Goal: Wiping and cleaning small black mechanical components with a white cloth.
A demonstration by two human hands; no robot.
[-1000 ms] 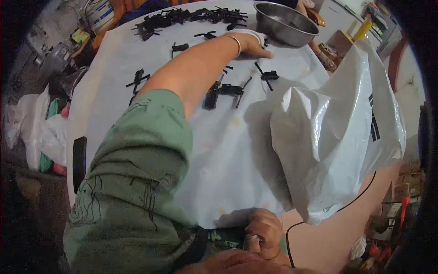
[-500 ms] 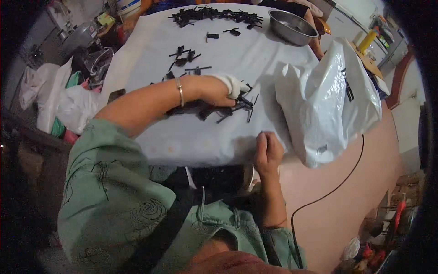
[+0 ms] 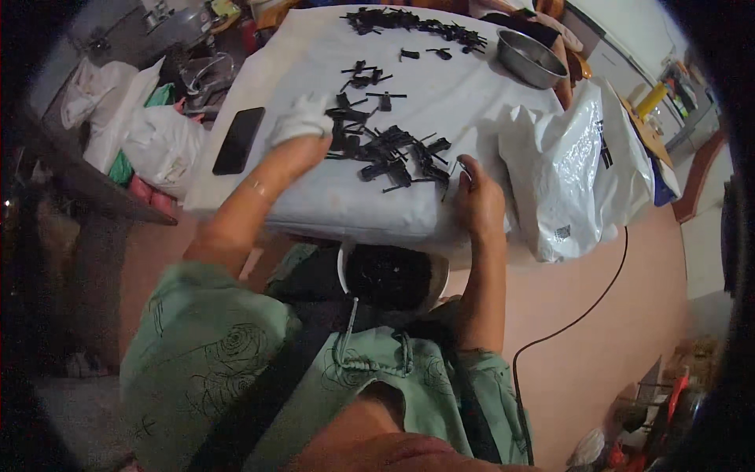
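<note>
My left hand [image 3: 305, 124], in a white glove, is over the table at the left end of a pile of small black plastic parts [image 3: 387, 149] with thin stems. Its fingers are smeared by motion, so whether it holds a part cannot be told. My right hand [image 3: 481, 203] is at the pile's right end, near the table's front edge. Thumb and fingers are closed on a small thing with a shiny tip, too little of which shows to name. Between the pile and the back lie a few more black parts [image 3: 366, 75].
A larger heap of black parts [image 3: 417, 25] and a metal bowl [image 3: 532, 59] are at the table's far side. A phone [image 3: 239, 141] lies left, a white plastic bag [image 3: 554, 173] right. Below the front edge stands a white tub [image 3: 343, 271] with black contents. A cable [image 3: 566, 321] crosses the floor.
My left hand has drawn back left from the pile's right end, uncovering the parts and the phone. My right hand has moved forward to the pile. The view has shifted, showing the tub.
</note>
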